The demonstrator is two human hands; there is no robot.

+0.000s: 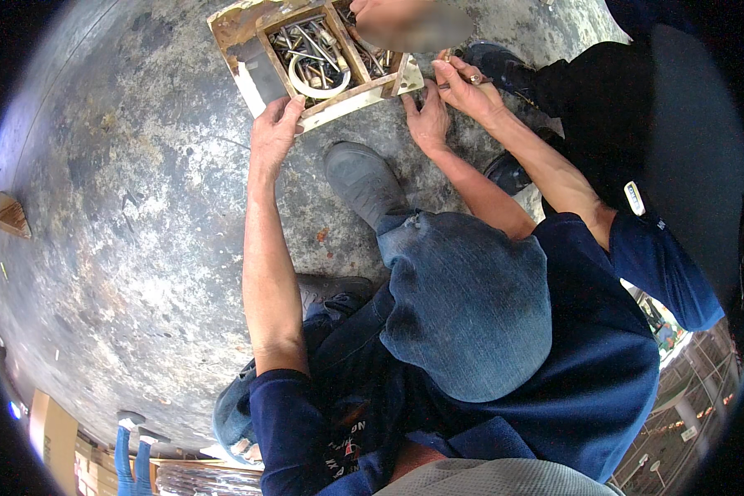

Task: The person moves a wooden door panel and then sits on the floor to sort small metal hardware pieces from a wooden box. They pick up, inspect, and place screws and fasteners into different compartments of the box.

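Observation:
A wooden box (351, 107) with dividers is at the top of the view. One compartment holds a pile of metal bolts and fittings (310, 41), with a pale ring (296, 81) lying on them. My left hand (274, 136) grips the box's near left edge, thumb on top. At its near right corner, my right hand (428, 122) has thumb and forefinger around the corner; the other fingers are partly hidden. Just right of it, a co-worker's hand (474, 93) holds small metal pieces (474, 79). Another person's skin, blurred, shows over the box's far side.
The co-worker's dark shoes (504, 70) and trousers are close on the right. My grey shoe (362, 178) and jeans-covered knee (471, 306) are below the box. Stained concrete floor (140, 207) spreads left, with a wooden piece (7, 213) at its edge.

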